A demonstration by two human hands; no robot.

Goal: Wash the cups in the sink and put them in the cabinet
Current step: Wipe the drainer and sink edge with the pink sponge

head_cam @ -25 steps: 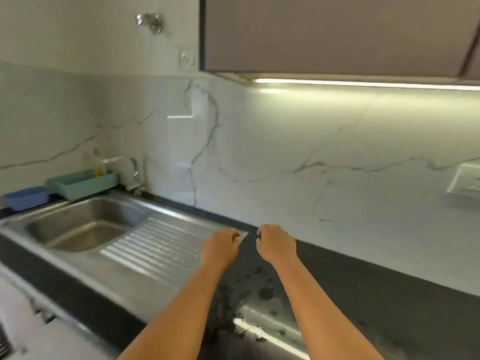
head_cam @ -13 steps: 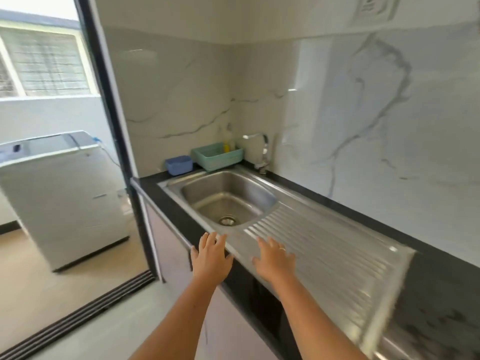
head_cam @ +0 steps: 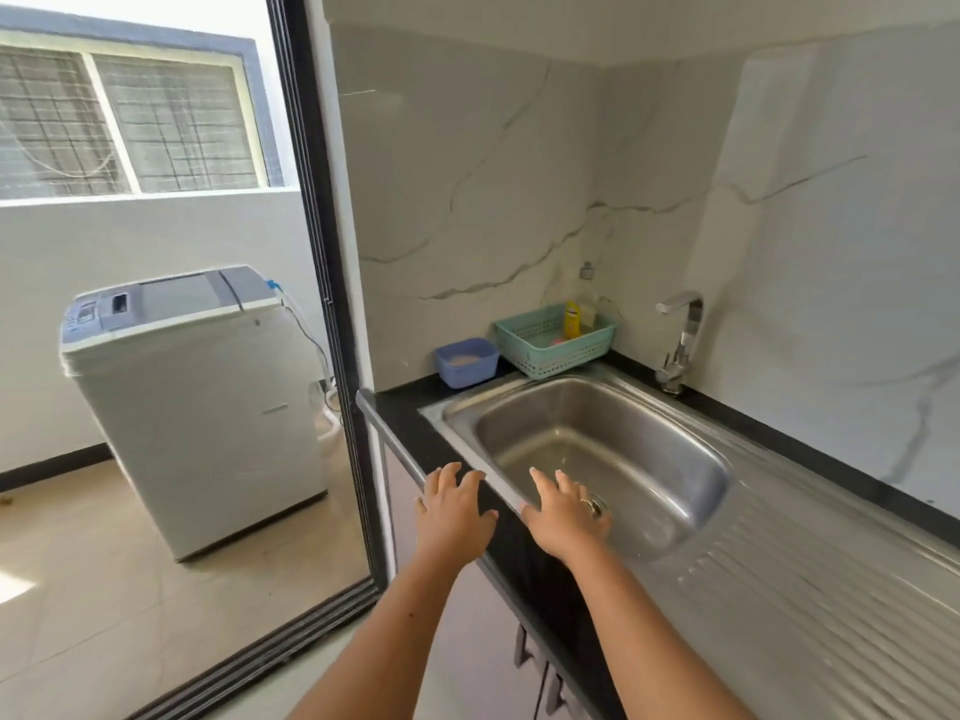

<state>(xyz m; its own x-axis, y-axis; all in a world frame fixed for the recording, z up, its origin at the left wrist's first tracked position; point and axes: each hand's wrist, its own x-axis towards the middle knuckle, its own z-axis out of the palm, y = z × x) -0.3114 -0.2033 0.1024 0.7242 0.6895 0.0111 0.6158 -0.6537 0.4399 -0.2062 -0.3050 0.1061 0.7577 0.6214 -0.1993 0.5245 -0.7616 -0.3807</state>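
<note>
A steel sink [head_cam: 628,407] is set in a black counter, its basin holding no cups that I can see. My left hand [head_cam: 453,511] hovers over the counter's front edge, fingers spread and holding nothing. My right hand [head_cam: 563,514], with a ring on one finger, reaches out over the basin's near rim, fingers straight and holding nothing. A chrome tap [head_cam: 678,340] stands at the sink's far right corner. Lower cabinet doors [head_cam: 524,662] show under the counter. No cup is in view.
A green basket [head_cam: 556,340] with a yellow bottle and a small blue tub [head_cam: 466,362] sit behind the sink. The ribbed drainboard [head_cam: 831,574] runs to the right. A washing machine [head_cam: 192,402] stands beyond a sliding-door track [head_cam: 249,652] on the left.
The view has swung left from the counter and upper cabinet to the sink. Both hands have moved from the drainboard side to the sink's near edge, fingers now spread.
</note>
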